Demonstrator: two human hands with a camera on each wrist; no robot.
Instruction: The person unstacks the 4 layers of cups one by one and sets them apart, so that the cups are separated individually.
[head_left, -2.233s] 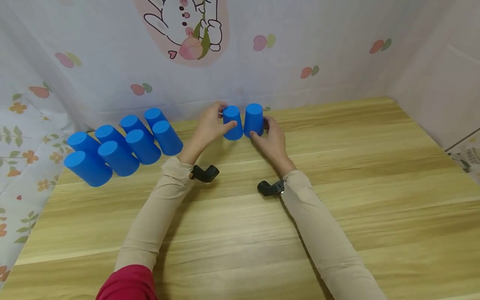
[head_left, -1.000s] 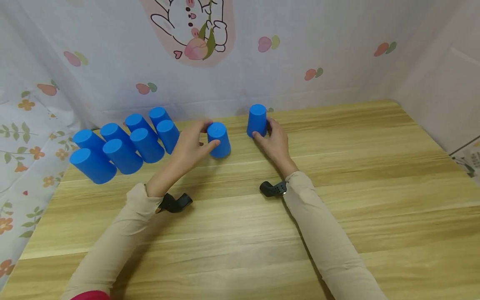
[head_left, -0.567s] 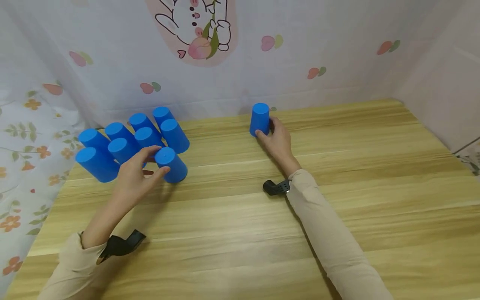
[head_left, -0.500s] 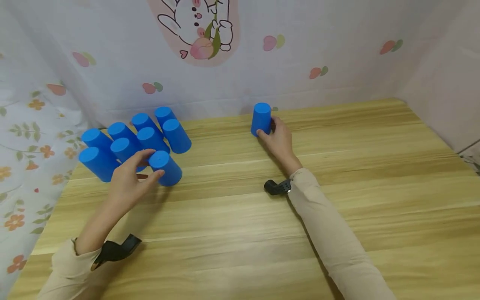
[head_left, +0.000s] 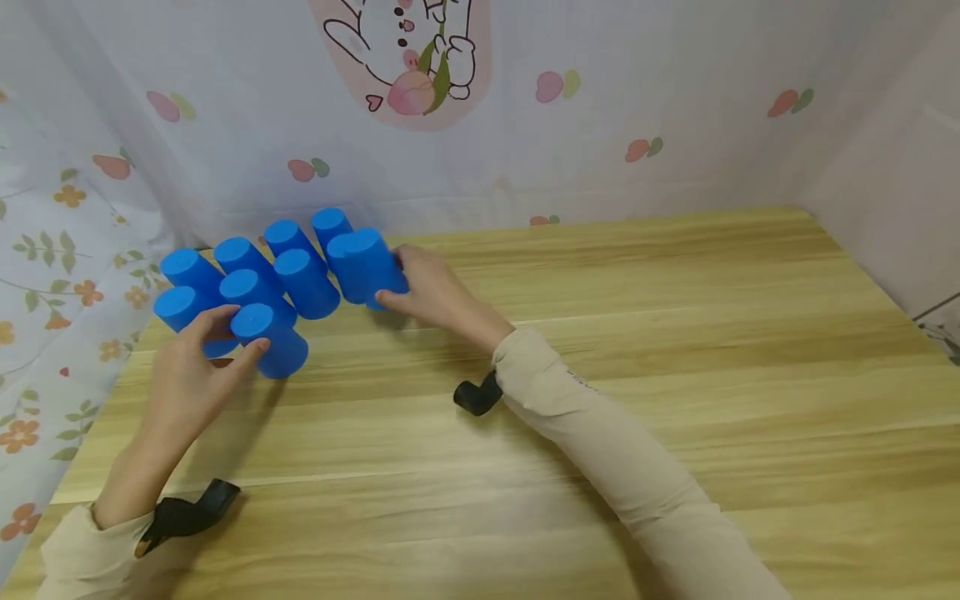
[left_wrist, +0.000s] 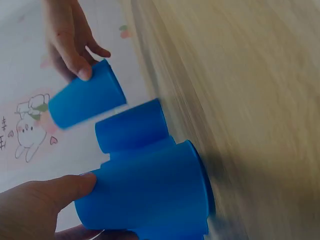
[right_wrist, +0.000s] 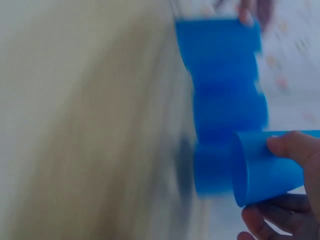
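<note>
Blue plastic cups stand upside down in two rows at the table's left, such as a front-row cup (head_left: 306, 283). My left hand (head_left: 183, 375) grips a blue cup (head_left: 279, 350) between thumb and fingers, just in front of the near row's left part. Thumb and fingers of my right hand (head_left: 435, 292) hold another blue cup (head_left: 381, 265) at the rows' right end, overlapping a standing cup in the head view. In the right wrist view this held cup (right_wrist: 270, 165) is tilted, its rim off the table. The left wrist view shows the left hand's cup (left_wrist: 145, 195) up close.
The wooden table (head_left: 600, 400) stretches to the right and front. A white printed curtain (head_left: 585, 158) hangs behind it, and a flower-patterned cloth (head_left: 67, 275) covers the left side. Each wrist bears a black mount, like the left one (head_left: 191, 512).
My left hand has carried its cup from the back middle to the front left of the rows. My right hand has lifted its cup from the back and moved it left to their end.
</note>
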